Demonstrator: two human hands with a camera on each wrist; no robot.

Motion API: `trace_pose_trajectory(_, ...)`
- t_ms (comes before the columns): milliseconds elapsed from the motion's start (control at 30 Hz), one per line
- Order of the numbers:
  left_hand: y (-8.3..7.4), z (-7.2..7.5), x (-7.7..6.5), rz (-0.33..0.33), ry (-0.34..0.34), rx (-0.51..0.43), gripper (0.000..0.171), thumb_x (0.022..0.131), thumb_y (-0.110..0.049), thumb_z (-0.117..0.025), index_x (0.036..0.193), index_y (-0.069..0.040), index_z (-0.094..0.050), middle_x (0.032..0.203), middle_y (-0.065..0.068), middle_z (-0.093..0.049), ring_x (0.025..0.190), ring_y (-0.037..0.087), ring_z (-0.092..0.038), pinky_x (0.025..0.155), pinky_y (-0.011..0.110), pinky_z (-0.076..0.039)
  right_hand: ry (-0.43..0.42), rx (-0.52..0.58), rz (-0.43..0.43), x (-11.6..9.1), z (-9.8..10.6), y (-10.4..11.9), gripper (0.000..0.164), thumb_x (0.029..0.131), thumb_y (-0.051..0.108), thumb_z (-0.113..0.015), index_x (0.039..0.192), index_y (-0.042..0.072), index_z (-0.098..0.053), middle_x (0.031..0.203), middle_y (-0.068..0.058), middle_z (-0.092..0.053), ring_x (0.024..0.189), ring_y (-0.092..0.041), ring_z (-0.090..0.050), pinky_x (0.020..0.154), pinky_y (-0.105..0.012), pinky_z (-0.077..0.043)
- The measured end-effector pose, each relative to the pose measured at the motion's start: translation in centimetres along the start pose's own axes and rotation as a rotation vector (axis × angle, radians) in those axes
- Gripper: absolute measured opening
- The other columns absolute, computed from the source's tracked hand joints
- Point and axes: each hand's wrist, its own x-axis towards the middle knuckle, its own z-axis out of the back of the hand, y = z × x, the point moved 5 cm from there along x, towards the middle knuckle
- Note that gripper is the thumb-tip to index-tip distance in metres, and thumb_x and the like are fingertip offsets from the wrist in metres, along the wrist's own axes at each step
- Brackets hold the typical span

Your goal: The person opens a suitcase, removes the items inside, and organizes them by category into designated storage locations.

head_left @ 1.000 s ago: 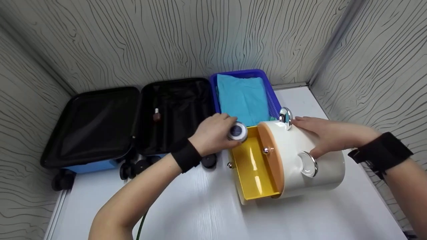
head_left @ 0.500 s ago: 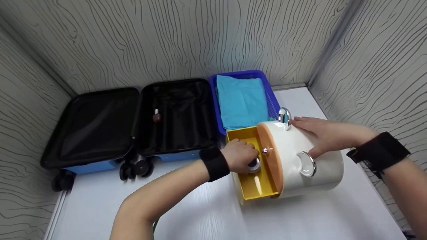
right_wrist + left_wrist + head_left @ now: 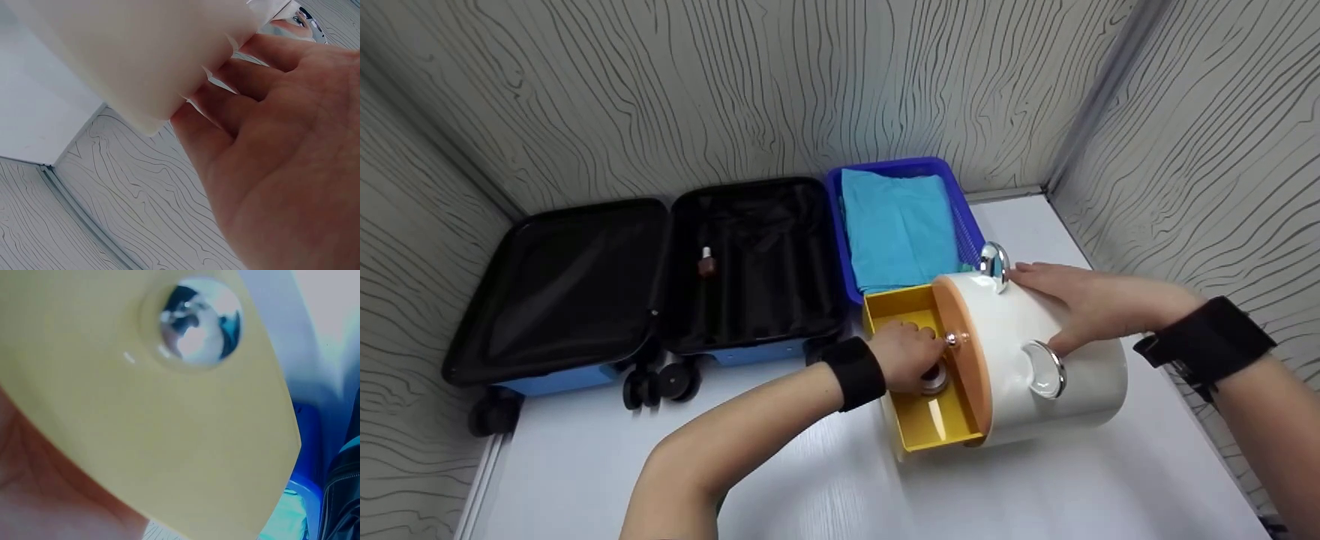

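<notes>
In the head view my left hand [image 3: 906,356] reaches down into the pulled-out yellow drawer [image 3: 934,435] and grips a small round jar [image 3: 935,379]. The jar's far side is hidden by my fingers. In the left wrist view the drawer front [image 3: 185,439] with its chrome knob [image 3: 201,320] covers most of the picture, and part of my palm shows beyond its edge. My right hand [image 3: 1099,304] rests on the curved white storage box [image 3: 1061,405], between its two chrome loops. The right wrist view shows those fingers [image 3: 247,73] extended against the white body [image 3: 135,50].
Left of the box lies an open suitcase [image 3: 555,285] with black lining. A small brown bottle [image 3: 706,264] with a white cap lies in its right half. Behind the box, a blue basket [image 3: 960,217] holds folded turquoise cloth [image 3: 896,229]. Patterned walls enclose the white table [image 3: 795,450].
My left hand has carried the jar from above the drawer's back left corner down and rightward into the drawer. My right hand has stayed on the box.
</notes>
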Motion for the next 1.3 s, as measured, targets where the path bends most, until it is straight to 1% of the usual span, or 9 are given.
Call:
trace_pose_trajectory(100, 0.2, 0.1, -0.5, -0.012, -0.021, -0.040, 0.055, 0.092, -0.046, -0.074, 0.136, -0.018, -0.060, 0.119, 0.001, -0.066, 0.102, 0.018, -0.058, 0.092, 0.031, -0.047, 0.000, -0.008, 0.012, 0.1, -0.1, 0.1, 0.118, 0.067, 0.047, -0.089, 0.158, -0.001, -0.032, 0.160, -0.027, -0.032, 0.147, -0.047, -0.028, 0.115, -0.063, -0.028)
trace_pose_trajectory(200, 0.6, 0.8, -1.7, -0.025, -0.073, -0.093, 0.057, 0.093, -0.047, -0.074, 0.140, -0.018, -0.059, 0.123, 0.001, -0.065, 0.107, 0.020, -0.057, 0.096, 0.032, -0.046, 0.002, -0.002, 0.006, 0.1, -0.1, 0.1, 0.118, 0.067, 0.047, -0.089, 0.159, 0.000, -0.032, 0.161, -0.026, -0.032, 0.147, -0.047, -0.028, 0.114, -0.064, -0.029)
trace_pose_trajectory(300, 1.4, 2.2, -3.5, -0.013, -0.186, -0.114, 0.049, 0.095, -0.043, -0.072, 0.135, -0.016, -0.065, 0.122, 0.003, -0.066, 0.111, 0.022, -0.057, 0.096, 0.035, -0.047, 0.004, -0.008, -0.002, 0.1, -0.2, 0.0, 0.119, 0.067, 0.049, -0.089, 0.159, 0.000, -0.031, 0.161, -0.026, -0.031, 0.147, -0.047, -0.028, 0.114, -0.064, -0.029)
trace_pose_trajectory(400, 2.5, 3.2, -5.6, 0.033, -0.315, -0.133, 0.037, 0.094, -0.036, -0.073, 0.124, -0.014, -0.071, 0.115, 0.003, -0.067, 0.107, 0.023, -0.058, 0.089, 0.036, -0.050, 0.007, -0.018, -0.007, 0.0, -0.2, -0.1, 0.120, 0.068, 0.053, -0.088, 0.160, 0.001, -0.030, 0.162, -0.025, -0.030, 0.148, -0.047, -0.026, 0.114, -0.065, -0.027)
trace_pose_trajectory(533, 3.8, 2.4, -8.0, 0.104, -0.414, -0.210, 0.026, 0.094, -0.030, -0.074, 0.115, -0.014, -0.072, 0.109, 0.001, -0.067, 0.095, 0.020, -0.058, 0.080, 0.032, -0.051, 0.004, -0.029, -0.005, -0.1, -0.4, -0.2, 0.121, 0.070, 0.058, -0.086, 0.160, 0.001, -0.029, 0.162, -0.025, -0.029, 0.148, -0.047, -0.026, 0.114, -0.066, -0.027)
trace_pose_trajectory(733, 4.6, -1.0, -9.7, 0.200, -0.449, -0.327, 0.036, 0.093, -0.034, -0.077, 0.120, -0.013, -0.066, 0.106, 0.001, -0.067, 0.092, 0.019, -0.061, 0.076, 0.033, -0.053, -0.006, -0.019, -0.029, -0.6, -0.4, -0.5, 0.119, 0.072, 0.058, -0.085, 0.161, 0.003, -0.028, 0.163, -0.024, -0.028, 0.148, -0.046, -0.027, 0.113, -0.066, -0.029)
trace_pose_trajectory(933, 4.6, -3.6, -9.8, 0.251, -0.423, -0.378, 0.035, 0.093, -0.037, -0.076, 0.117, -0.012, -0.069, 0.104, 0.002, -0.067, 0.092, 0.020, -0.062, 0.075, 0.033, -0.054, -0.013, -0.048, -0.020, -0.8, -0.4, -0.1, 0.119, 0.072, 0.056, -0.086, 0.161, 0.002, -0.028, 0.163, -0.026, -0.028, 0.149, -0.047, -0.025, 0.112, -0.067, -0.029)
trace_pose_trajectory(1100, 4.5, -4.4, -9.3, 0.248, -0.403, -0.423, 0.024, 0.095, -0.035, -0.075, 0.109, -0.016, -0.074, 0.099, -0.001, -0.069, 0.088, 0.016, -0.062, 0.074, 0.031, -0.052, 0.000, -0.065, -0.019, -0.5, -0.6, 0.5, 0.124, 0.069, 0.060, -0.086, 0.162, 0.002, -0.026, 0.164, -0.024, -0.025, 0.150, -0.045, -0.022, 0.114, -0.066, -0.026)
trace_pose_trajectory(1300, 4.5, -4.5, -9.0, 0.262, -0.388, -0.476, 0.019, 0.096, -0.035, -0.073, 0.104, -0.017, -0.075, 0.096, -0.004, -0.070, 0.087, 0.013, -0.063, 0.074, 0.030, -0.053, 0.005, -0.118, -0.022, -0.1, -0.7, 0.8, 0.126, 0.069, 0.068, -0.083, 0.161, 0.001, -0.027, 0.163, -0.026, -0.028, 0.148, -0.048, -0.025, 0.112, -0.067, -0.029)
